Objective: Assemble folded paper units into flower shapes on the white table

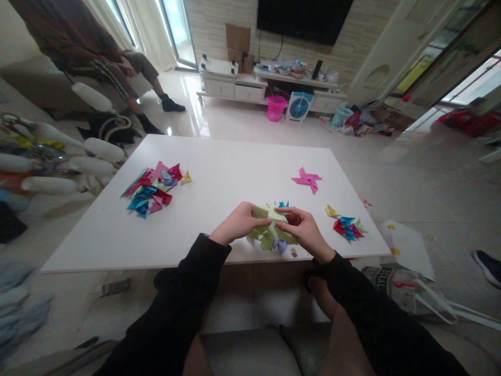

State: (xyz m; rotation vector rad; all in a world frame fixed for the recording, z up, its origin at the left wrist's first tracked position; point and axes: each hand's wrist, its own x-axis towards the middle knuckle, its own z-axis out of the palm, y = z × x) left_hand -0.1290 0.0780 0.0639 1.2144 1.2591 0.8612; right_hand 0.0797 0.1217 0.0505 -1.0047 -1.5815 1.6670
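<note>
Black fabric sleeves [172, 308] stretch forward; I have the left hand [237, 221] and right hand [307, 231] pinching pale-green folded paper [271, 213] above the white rectangular table [235, 169].

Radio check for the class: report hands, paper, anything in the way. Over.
Left hand, right hand: both on light-green paper. Paper partly covered by them. Purple paper close by; pink pinwheel beyond, apart from hands.

Head view, forward-down across table [227, 172]
</note>
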